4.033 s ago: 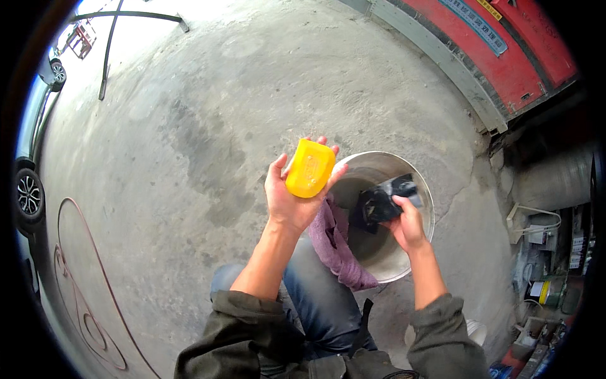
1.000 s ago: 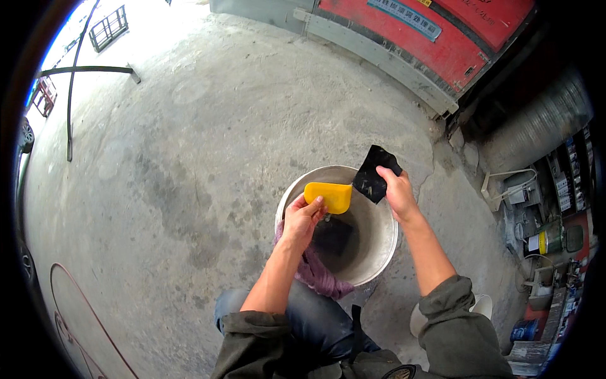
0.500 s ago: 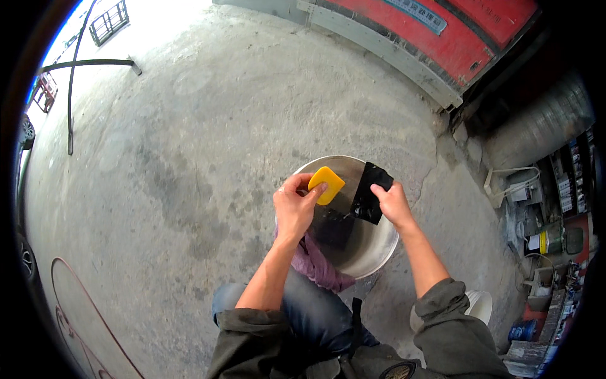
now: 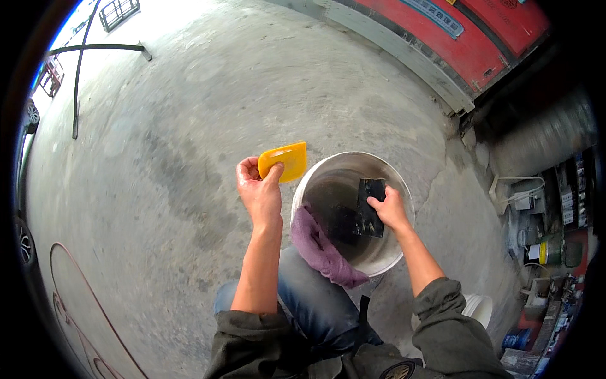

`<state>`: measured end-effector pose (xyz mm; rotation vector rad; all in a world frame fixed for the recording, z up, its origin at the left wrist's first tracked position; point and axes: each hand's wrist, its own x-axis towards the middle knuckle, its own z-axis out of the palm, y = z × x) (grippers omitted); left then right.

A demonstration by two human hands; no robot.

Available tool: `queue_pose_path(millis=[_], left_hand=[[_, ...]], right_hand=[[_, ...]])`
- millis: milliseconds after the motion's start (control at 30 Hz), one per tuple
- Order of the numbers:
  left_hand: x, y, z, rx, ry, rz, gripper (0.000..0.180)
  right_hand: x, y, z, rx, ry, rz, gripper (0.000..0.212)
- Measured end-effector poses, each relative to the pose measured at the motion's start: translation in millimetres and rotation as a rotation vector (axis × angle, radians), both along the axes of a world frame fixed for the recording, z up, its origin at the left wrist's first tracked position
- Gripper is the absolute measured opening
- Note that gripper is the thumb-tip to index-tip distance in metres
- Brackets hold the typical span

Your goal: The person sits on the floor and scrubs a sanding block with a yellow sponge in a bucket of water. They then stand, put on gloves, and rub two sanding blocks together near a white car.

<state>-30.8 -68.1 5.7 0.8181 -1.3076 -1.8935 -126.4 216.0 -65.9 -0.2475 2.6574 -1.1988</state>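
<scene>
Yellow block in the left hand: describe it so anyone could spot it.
Find the large pale bucket right of centre. Off its upper-left side, the person's left hand holds the flat yellow block. Its bright colour sets it apart from the black sheet in the right hand and the purple cloth draped on the bucket.

Blue label (image 4: 434, 17) (lettered) on red panel (image 4: 466, 58)

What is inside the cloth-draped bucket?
A dark, squarish patch shows in the bucket, too dim to identify. The black sheet, right hand and purple cloth hide parts inside.
</scene>
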Motion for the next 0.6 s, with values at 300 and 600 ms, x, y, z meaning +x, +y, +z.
queue_pose_path(millis=[300,600], left_hand=[[26,-39,-5,0.093,-0.066,0.114,0.032],[157,-48,-26,0.745,-0.265,0.156,0.042]], right_hand=[[63,-53,59,-0.082,-0.155,0.226,0.06],[137,-78,94,0.48,-0.064,0.774,0.05]])
